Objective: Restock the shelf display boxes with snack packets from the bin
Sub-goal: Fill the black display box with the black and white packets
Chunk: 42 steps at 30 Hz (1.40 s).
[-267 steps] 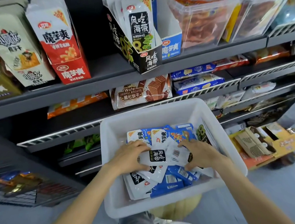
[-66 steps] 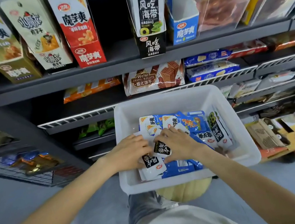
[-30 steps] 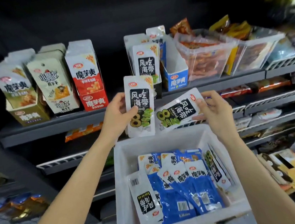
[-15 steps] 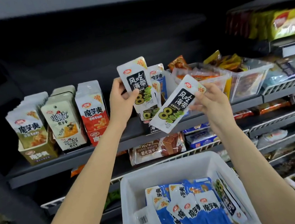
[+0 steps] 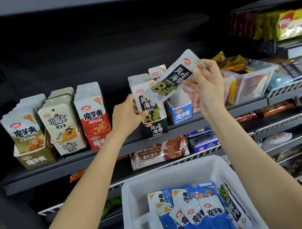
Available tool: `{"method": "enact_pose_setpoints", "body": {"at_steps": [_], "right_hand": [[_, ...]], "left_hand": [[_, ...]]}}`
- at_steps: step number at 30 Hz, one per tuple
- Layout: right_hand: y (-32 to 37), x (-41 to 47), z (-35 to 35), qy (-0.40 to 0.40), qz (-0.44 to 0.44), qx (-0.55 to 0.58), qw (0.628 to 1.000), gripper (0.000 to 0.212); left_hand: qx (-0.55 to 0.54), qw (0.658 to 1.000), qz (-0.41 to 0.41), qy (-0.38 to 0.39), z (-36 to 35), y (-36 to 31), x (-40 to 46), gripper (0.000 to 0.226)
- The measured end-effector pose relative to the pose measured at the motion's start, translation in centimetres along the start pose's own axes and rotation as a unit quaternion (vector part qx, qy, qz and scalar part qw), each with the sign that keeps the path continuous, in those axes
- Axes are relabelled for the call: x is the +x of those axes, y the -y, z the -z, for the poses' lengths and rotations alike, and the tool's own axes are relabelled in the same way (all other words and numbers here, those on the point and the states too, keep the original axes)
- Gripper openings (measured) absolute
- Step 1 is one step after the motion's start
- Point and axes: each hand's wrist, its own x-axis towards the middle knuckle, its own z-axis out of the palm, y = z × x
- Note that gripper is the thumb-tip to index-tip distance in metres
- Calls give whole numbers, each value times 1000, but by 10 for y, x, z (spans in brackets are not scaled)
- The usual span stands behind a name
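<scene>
My left hand grips a white-and-black seaweed packet, upright, its lower end inside the black display box on the shelf. My right hand pinches a second seaweed packet by its top end, tilted across and above that box. The white bin sits below, holding several blue packets and some black-and-white ones. A blue display box stands just right of the black one, with no packets showing inside.
Left on the same shelf stand olive, cream and red display boxes full of packets. Clear tubs of snacks sit to the right. Wafer biscuits lie on the shelf below.
My left hand has lowered its packet into the black display box. My right hand has risen with its packet, now tilted over the box. The view has moved closer to the shelf.
</scene>
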Motion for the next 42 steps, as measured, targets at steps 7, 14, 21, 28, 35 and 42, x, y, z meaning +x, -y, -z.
{"method": "enact_pose_setpoints", "body": {"at_steps": [7, 14, 21, 28, 35, 42], "right_hand": [[-20, 8, -23, 64, 85, -207, 973, 13], [-68, 5, -42, 106, 142, -470, 865, 21], [-72, -36, -25, 67, 175, -439, 879, 56], [-89, -131, 51, 234, 49, -427, 872, 22], [-108, -202, 116, 354, -129, -529, 761, 19], [-89, -223, 159, 264, -107, -675, 681, 35]], "left_hand": [[-130, 991, 11, 32, -2, 11, -12, 53], [-190, 980, 33, 46, -6, 6, -23, 63], [-202, 973, 27, -107, -8, 0, -59, 49], [-77, 981, -177, -5, -25, 29, -148, 18], [112, 875, -229, 412, -60, 54, -205, 41], [193, 835, -186, 481, -84, 55, -235, 45]]}}
